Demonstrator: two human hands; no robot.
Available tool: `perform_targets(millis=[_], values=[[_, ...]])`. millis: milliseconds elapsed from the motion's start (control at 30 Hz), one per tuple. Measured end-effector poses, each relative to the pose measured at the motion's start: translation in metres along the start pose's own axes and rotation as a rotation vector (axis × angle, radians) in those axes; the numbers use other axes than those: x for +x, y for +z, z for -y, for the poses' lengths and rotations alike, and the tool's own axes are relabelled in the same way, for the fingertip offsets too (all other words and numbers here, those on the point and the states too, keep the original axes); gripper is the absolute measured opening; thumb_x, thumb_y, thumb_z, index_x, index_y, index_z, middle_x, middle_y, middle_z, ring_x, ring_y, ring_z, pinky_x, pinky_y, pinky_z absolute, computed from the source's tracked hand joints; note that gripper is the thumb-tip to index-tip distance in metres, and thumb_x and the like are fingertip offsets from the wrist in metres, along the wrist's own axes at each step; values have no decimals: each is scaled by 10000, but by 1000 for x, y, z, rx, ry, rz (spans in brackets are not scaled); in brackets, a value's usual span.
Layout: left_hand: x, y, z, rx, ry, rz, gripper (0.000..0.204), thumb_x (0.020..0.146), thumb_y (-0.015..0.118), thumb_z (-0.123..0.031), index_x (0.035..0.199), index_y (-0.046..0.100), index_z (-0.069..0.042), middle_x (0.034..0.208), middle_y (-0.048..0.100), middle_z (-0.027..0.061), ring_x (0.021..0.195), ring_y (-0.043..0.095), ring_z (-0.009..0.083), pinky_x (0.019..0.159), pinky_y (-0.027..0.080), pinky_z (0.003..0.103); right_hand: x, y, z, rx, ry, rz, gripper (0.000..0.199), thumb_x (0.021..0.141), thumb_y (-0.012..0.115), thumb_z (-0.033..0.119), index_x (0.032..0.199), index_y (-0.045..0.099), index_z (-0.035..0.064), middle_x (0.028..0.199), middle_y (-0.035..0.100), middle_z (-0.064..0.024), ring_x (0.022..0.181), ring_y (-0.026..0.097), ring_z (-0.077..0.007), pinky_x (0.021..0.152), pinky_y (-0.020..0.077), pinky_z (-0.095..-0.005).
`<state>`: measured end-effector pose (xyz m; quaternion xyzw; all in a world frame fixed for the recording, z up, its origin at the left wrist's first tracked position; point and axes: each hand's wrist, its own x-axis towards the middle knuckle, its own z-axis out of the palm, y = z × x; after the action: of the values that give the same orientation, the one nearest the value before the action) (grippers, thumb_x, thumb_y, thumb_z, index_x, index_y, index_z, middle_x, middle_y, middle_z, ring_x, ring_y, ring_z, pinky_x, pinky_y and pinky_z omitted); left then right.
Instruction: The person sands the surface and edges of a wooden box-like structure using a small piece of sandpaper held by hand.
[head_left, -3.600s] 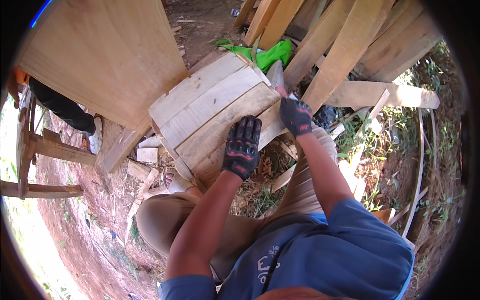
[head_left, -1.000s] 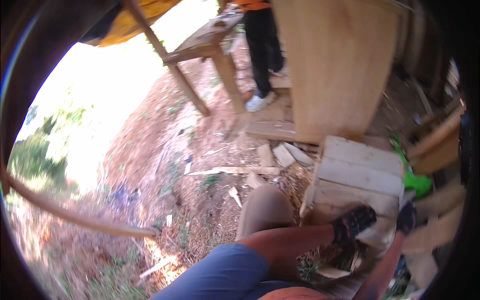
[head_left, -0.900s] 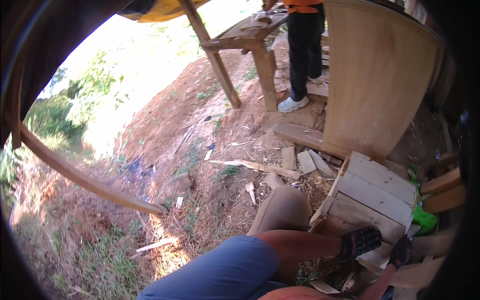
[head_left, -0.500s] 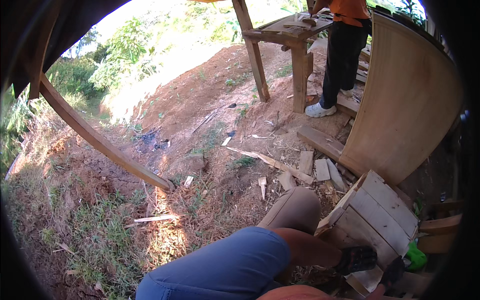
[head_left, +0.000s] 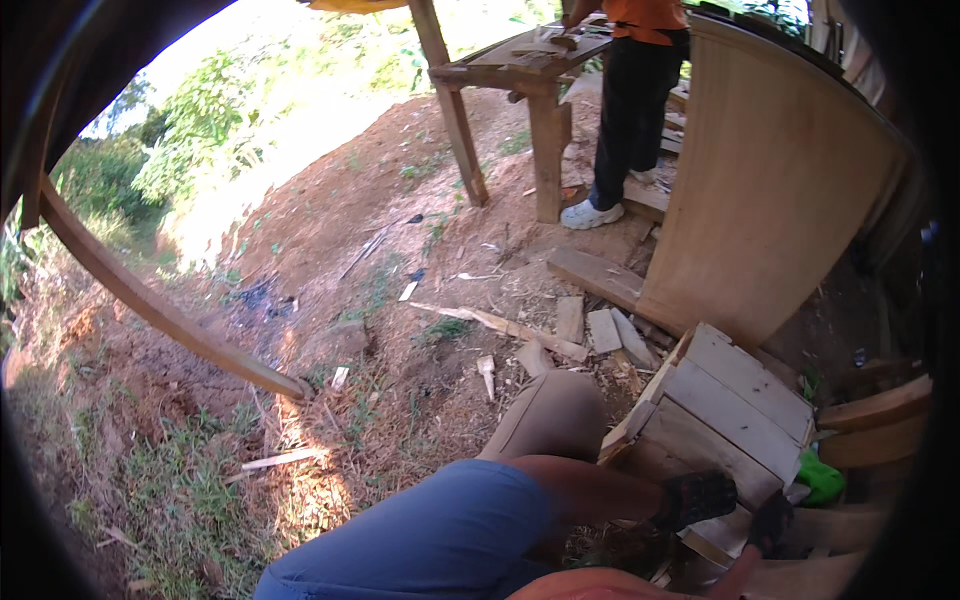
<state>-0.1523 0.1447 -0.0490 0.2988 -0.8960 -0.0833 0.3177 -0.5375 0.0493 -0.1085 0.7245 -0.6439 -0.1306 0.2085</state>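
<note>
At the lower right, a box-like piece made of wooden boards (head_left: 735,385) lies tilted on the ground. Against its near end is my left hand (head_left: 698,499) in a dark glove, fingers curled together; what they close on is hidden. My right hand (head_left: 771,523), also dark-gloved, is close beside it at the box's lower corner. Shadow and blur obscure the right fingers. A bright green thing (head_left: 820,478), possibly cloth, lies just beyond the right hand.
A large plywood sheet (head_left: 770,190) stands behind the box. Wood offcuts (head_left: 604,330) litter the dirt. Farther off, a person in dark trousers (head_left: 635,115) works at a wooden table (head_left: 540,60). A slanted post (head_left: 160,300) stands at left; curved wooden pieces (head_left: 880,405) lie at right.
The whole scene has shifted left in the picture as the view turned right. My right hand has moved slightly up along the box; my left hand stays at the box's near end.
</note>
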Motion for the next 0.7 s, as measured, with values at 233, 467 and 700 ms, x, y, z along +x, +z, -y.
perform_targets(millis=[233,467,700], values=[[-8,-18,-1,-72,26,41,952,817,738,-328,1622,385,37,1669,410,259,1584,358,380,1343,230,507,11,-52,16,185,184,277,286,1073,499,214,1186,704,50,1103,755,-207,1001,733,-389,858,589,-504],[9,-49,-11,-15,-13,306,857,904,605,-293,1662,337,4,1709,355,252,1600,324,399,1334,208,537,-24,-96,35,167,219,-42,334,1076,501,297,1045,744,72,998,741,-213,908,737,-380,775,610,-510],[8,-46,-10,51,17,252,940,887,677,-389,1667,321,-3,1711,355,228,1605,313,372,1342,192,516,-26,-138,80,64,450,-480,395,1069,546,334,794,710,103,743,720,-170,669,711,-387,629,584,-531]])
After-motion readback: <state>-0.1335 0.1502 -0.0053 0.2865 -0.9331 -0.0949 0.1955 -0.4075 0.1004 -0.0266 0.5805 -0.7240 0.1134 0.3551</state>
